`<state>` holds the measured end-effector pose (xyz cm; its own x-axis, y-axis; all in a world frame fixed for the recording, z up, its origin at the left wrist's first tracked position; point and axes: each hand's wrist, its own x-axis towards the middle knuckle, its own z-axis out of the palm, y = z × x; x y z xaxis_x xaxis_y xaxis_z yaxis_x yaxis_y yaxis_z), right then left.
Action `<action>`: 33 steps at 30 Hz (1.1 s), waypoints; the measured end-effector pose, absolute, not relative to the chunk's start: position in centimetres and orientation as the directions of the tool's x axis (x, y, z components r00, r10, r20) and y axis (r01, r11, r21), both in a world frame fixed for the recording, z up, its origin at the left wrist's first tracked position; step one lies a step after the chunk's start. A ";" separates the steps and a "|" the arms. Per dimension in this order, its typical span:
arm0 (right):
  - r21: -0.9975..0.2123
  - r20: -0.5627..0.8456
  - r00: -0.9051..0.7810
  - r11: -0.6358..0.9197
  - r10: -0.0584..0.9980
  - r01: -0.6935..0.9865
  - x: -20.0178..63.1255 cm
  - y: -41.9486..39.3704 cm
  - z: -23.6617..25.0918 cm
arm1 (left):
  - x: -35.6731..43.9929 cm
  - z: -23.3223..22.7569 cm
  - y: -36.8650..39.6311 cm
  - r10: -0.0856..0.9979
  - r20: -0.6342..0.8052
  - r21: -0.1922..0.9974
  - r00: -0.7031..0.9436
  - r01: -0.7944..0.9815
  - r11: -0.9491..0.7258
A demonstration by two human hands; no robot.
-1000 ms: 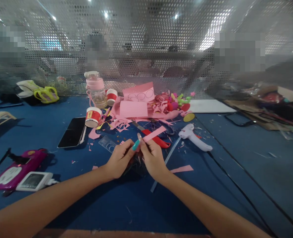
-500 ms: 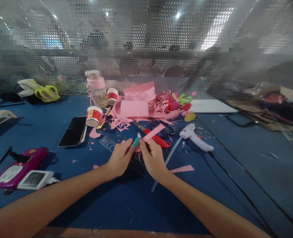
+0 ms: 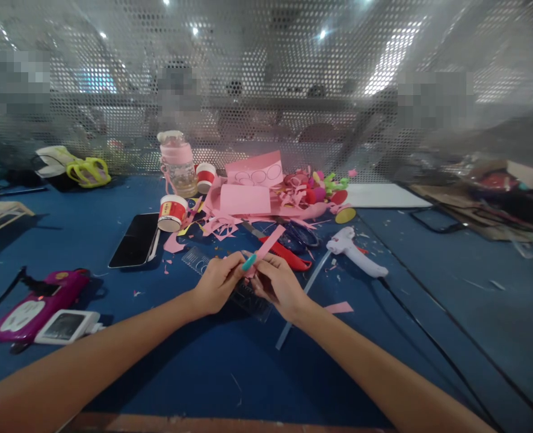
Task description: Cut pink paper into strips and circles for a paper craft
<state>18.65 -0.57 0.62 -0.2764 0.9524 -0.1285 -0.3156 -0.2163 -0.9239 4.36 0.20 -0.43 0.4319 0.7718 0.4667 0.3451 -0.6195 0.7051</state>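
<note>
A narrow pink paper strip [image 3: 271, 241] slants up and to the right out of the pinch between my two hands. My left hand [image 3: 219, 281] is closed on its lower end, the thumb with a long turquoise nail pressing on top. From the other side my right hand [image 3: 281, 282] grips the same strip, fingers bent around it. The strip's lower end is mostly hidden by the fingers. Just beyond the hands lie red-handled scissors [image 3: 293, 258]. A clear plastic stencil [image 3: 195, 260] is partly covered by my left hand.
A white glue gun [image 3: 357, 252] with a clear glue stick and black cable lies on the right. Pink paper [image 3: 245, 199] and scraps heap at the back, near paper cups [image 3: 172, 212] and a bottle [image 3: 177, 165]. A phone [image 3: 134, 240] and purple power bank [image 3: 45, 300] lie left.
My right hand's fingers have shifted lower around the strip, and its thumb has moved down from the tip of the pinch. The strip's free end now sits further left.
</note>
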 end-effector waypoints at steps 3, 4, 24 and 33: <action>-0.855 -0.205 -0.377 -0.352 0.903 -0.380 18.6 -0.6 0.7 | 3.9 -0.7 0.6 0.667 0.595 0.556 0.449 0.369 -0.745; -0.835 -0.224 -0.418 -0.395 0.880 -0.383 18.6 -0.6 0.8 | 3.7 -0.8 0.8 0.613 0.640 0.476 0.463 0.388 -0.789; -0.899 -0.158 -0.555 -0.352 0.817 -0.263 19.0 -0.5 0.9 | 3.1 -0.7 0.8 0.377 0.790 0.101 0.484 0.503 -0.858; -0.996 0.073 -0.200 0.063 0.977 -0.057 18.1 -1.0 0.0 | 5.4 -0.7 -0.7 0.882 0.398 0.737 0.252 0.486 -0.470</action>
<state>18.06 -0.98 -0.04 -0.2005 0.9770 0.0729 -0.0574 0.0625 -0.9964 5.39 -0.67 -0.69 0.2515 0.8824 0.3976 0.4858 -0.4704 0.7366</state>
